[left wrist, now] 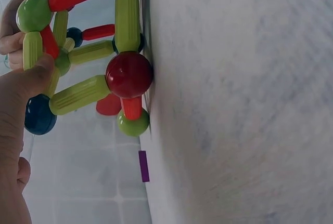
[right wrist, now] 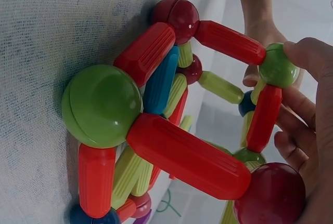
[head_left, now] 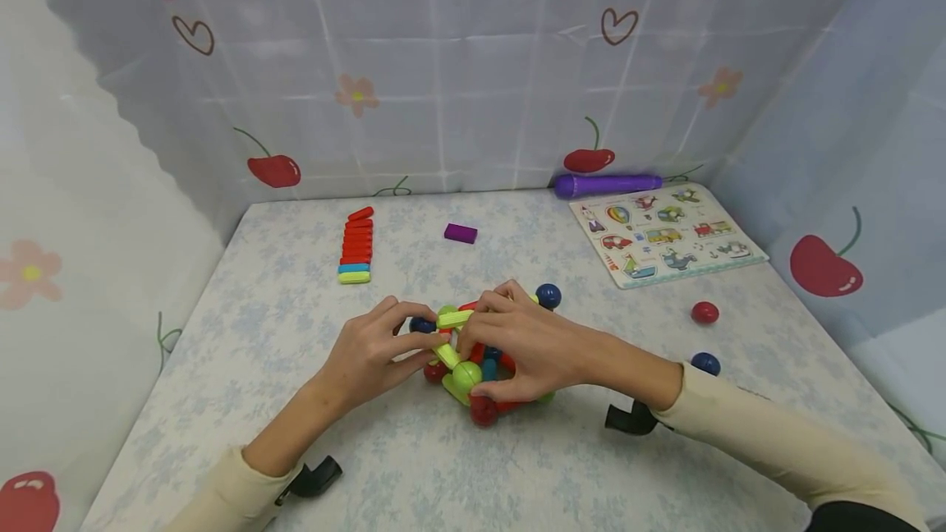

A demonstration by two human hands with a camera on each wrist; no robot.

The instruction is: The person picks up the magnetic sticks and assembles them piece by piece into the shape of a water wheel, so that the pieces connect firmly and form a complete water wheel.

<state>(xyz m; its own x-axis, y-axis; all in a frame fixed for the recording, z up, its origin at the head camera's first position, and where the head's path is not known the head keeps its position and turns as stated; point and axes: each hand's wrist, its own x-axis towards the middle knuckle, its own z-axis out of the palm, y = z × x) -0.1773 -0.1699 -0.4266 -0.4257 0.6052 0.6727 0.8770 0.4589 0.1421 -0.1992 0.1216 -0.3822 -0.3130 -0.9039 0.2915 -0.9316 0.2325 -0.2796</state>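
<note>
A frame of magnetic rods and balls stands on the table in front of me, with a dark red ball (left wrist: pixel 129 75) and a large green ball (right wrist: pixel 102 105) low by the cloth. My left hand (head_left: pixel 377 349) pinches a yellow-green rod (left wrist: pixel 32 50) at its upper edge, between a blue ball (left wrist: pixel 40 115) and a green ball (left wrist: pixel 34 13). From the other side my right hand (head_left: pixel 534 345) grips that same green ball, thumb on it and fingers beside a red rod (right wrist: pixel 264 118). Part of the frame is hidden under the hands in the head view.
Behind to the left lies a row of red rods (head_left: pixel 358 240) with a blue and a yellow-green one at its end. A purple block (head_left: pixel 461 233) lies mid-back. At right are a picture board (head_left: pixel 665 240), a purple stick (head_left: pixel 609 185), a loose red ball (head_left: pixel 704 313) and blue ball (head_left: pixel 705 364).
</note>
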